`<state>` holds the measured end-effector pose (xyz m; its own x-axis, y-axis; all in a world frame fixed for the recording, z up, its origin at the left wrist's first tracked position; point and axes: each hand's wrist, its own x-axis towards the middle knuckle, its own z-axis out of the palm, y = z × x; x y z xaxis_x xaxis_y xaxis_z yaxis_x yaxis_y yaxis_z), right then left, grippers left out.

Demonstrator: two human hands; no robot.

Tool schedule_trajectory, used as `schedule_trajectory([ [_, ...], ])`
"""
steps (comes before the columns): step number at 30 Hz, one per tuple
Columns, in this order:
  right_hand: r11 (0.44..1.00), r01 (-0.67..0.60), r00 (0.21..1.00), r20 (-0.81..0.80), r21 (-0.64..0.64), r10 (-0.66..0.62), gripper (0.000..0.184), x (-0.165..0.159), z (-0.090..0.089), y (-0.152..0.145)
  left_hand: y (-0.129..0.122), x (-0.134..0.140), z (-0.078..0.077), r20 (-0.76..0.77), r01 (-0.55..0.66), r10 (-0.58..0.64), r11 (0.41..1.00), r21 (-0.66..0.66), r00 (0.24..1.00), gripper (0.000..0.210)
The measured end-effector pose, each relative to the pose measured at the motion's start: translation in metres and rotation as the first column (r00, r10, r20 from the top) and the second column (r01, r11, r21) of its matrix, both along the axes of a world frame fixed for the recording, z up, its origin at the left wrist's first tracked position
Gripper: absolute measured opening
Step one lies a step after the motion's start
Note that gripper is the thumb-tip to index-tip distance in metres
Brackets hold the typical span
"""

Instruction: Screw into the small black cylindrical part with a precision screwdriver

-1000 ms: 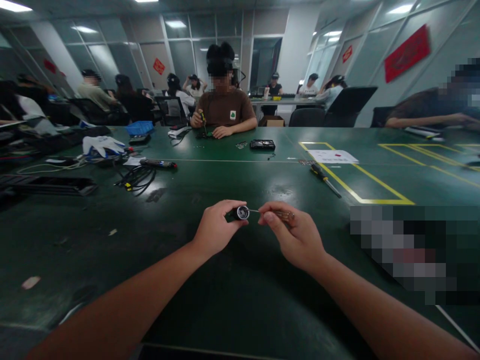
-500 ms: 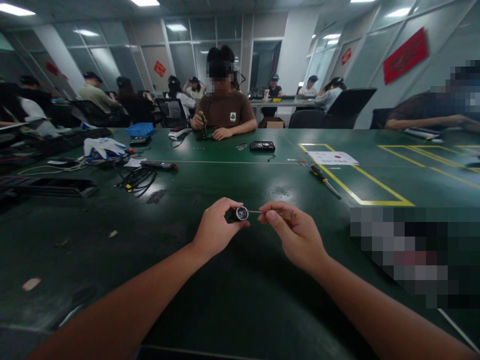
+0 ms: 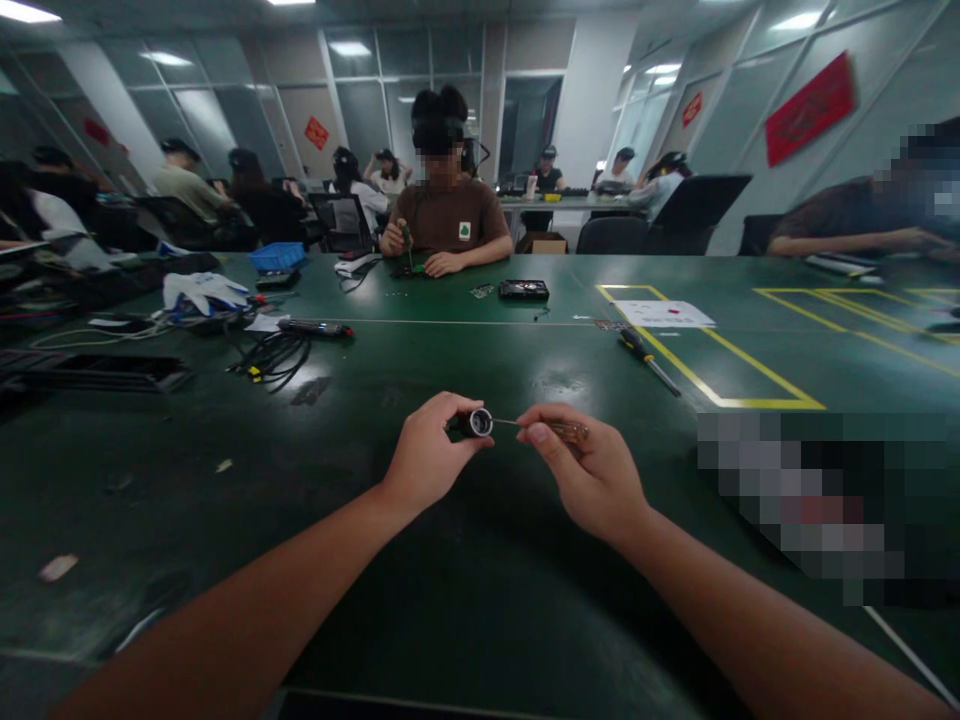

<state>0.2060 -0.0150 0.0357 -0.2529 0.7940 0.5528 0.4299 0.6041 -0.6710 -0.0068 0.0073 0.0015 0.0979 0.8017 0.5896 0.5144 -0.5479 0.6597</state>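
Observation:
Between thumb and fingers, my left hand (image 3: 427, 445) grips a short black cylinder (image 3: 478, 423) whose open end, ringed in silver, faces me and slightly right. I cannot make out what sits inside that end. My right hand (image 3: 589, 460) is closed round the clear amber handle of a small screwdriver (image 3: 571, 431). Its thin shaft points left, and the tip is at the right side of the ring; whether it touches is too small to tell. Both hands are held above the green table (image 3: 420, 620).
A yellow-and-black screwdriver (image 3: 649, 361) lies beyond my right hand, near a white sheet (image 3: 664, 314). Black cables (image 3: 274, 360), a dark pen-like tool (image 3: 315, 329) and white-blue gloves (image 3: 204, 293) are to the left. Across the table sits a person (image 3: 454, 220) in a brown shirt.
The cylinder has turned a little in my left hand, and more of its dark side shows. The screwdriver's handle has rolled or tilted slightly in my right hand. Both hands keep their holds.

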Motion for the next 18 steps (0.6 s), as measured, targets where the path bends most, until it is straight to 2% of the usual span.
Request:
schedule_trajectory([
  [2,1.0,0.009,1.0,-0.01,-0.015,-0.01,0.021,0.0005,-0.0007,0.0004,0.0011,-0.0006,-0.0009,0.0,0.014,-0.014,1.0,0.005,1.0,0.039],
  [6,0.998,-0.015,0.997,0.071,0.063,0.01,0.017,0.001,0.0024,-0.0022,0.0028,-0.001,-0.0013,0.003,0.036,-0.036,0.999,-0.028,0.999,0.041],
  [9,0.995,-0.012,0.999,0.049,0.099,0.007,0.017,0.0014,0.0042,-0.0045,0.0027,-0.0004,-0.0006,0.018,0.039,-0.038,0.997,-0.068,0.999,0.041],
  [18,0.997,-0.05,0.998,0.042,0.06,0.047,0.016,0.0003,0.0034,-0.0025,0.0004,0.0004,0.002,-0.001,0.093,-0.093,0.993,-0.074,0.996,0.043],
])
